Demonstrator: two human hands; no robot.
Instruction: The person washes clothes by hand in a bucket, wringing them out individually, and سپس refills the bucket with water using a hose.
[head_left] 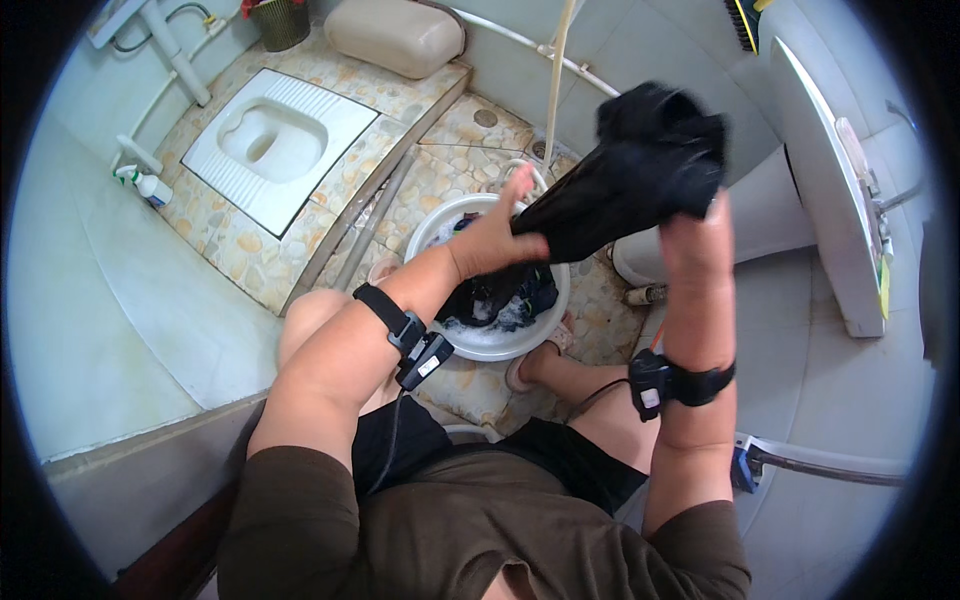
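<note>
- Nearest the camera, a dark brown cloth shirt (430,540) covered our torso, with its short sleeves framing both reaching arms.
- On the far left, we had a white spray bottle with a green head (150,187) against the wall, and beyond it a white ceramic squat toilet pan (265,140) set into pebble-patterned tiles.
- Our left forearm (335,350), banded by a black strap with a small device (425,360), slanted up and rightward, elbow bent.
- Our left hand (490,238) was blurred, its visible digits spread apart at the narrow end of the cloth; we could not tell whether it pinched anything.
- Below that hand, a round white basin (500,351) stood on the floor between our feet, holding dark soaked clothes (485,300) and white suds.
- One limp black cloth garment (620,190) spanned the space between our hands, its long axis rising from the left hand toward the upper right, where it bunched thickly. We could not tell whether its lower end touched the basin's contents.
- Our right hand (697,218) was nearer the bulk and seemed clenched on it from beneath, its fingers mostly covered; the right forearm (700,310), wearing another black strap (700,385), ran nearly straight up and away from us.
</note>
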